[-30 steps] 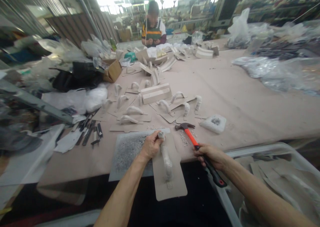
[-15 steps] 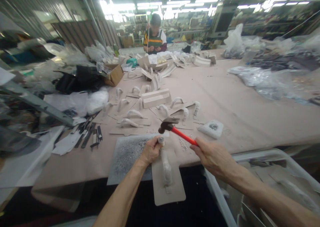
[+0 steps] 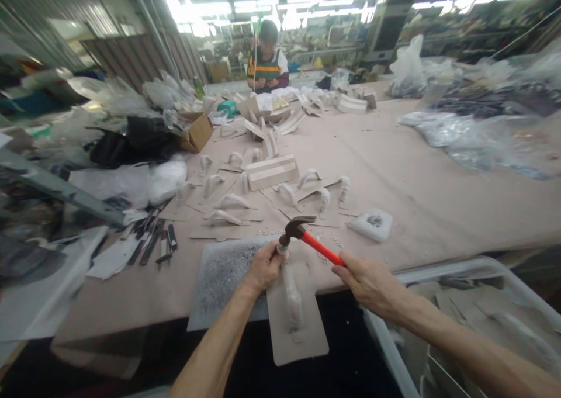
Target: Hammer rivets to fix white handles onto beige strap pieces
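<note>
In the head view, the left hand point(image 3: 264, 266) pinches a small round-topped piece point(image 3: 283, 249) by the right edge of the mat point(image 3: 225, 287). The panel point(image 3: 309, 342) lies over that edge, its padded handle point(image 3: 293, 298) along it, reaching past the mat's near side. Right of the mat, the right hand point(image 3: 372, 281) grips the hammer point(image 3: 322, 249), its head at the piece, contact unclear. Beyond the mat stand other handles point(image 3: 234, 201); rightward, 1 packet point(image 3: 372, 225).

There are two bare hands point(image 3: 265, 266), one hammer point(image 3: 315, 246), one small cylinder point(image 3: 283, 249), over ten handled panels point(image 3: 311, 319), one cardboard box point(image 3: 198, 134), one co-worker point(image 3: 268, 66).
</note>
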